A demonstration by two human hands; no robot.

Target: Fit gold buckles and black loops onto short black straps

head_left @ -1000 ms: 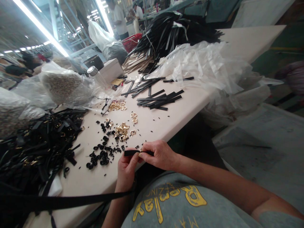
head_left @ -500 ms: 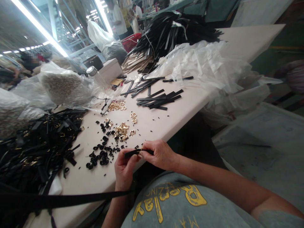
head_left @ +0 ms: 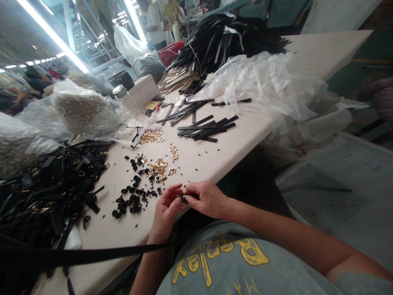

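Near the table's front edge, my right hand [head_left: 210, 200] is closed around a short black strap [head_left: 183, 199]. A small glint of gold, probably a buckle, shows at the strap between my fingers. My left hand [head_left: 167, 209] meets it from the other side, thumb and curled fingers on the strap's end. Most of the strap is hidden by my fingers. Just beyond my hands lie a pile of gold buckles [head_left: 158, 169] and a scatter of small black loops [head_left: 133, 201].
Finished-looking black straps with buckles [head_left: 55, 180] heap up at the left. Flat black strips [head_left: 208, 129] lie mid-table. Behind are a large strap bundle [head_left: 215, 41], clear plastic sheeting [head_left: 260, 82], a bottle [head_left: 120, 92] and filled plastic bags [head_left: 78, 108]. A black band crosses the lower left.
The strap's free end, earlier stretched flat across my left fingers, is now turned and mostly hidden between my hands. My left hand has shifted slightly right, its fingers more curled.
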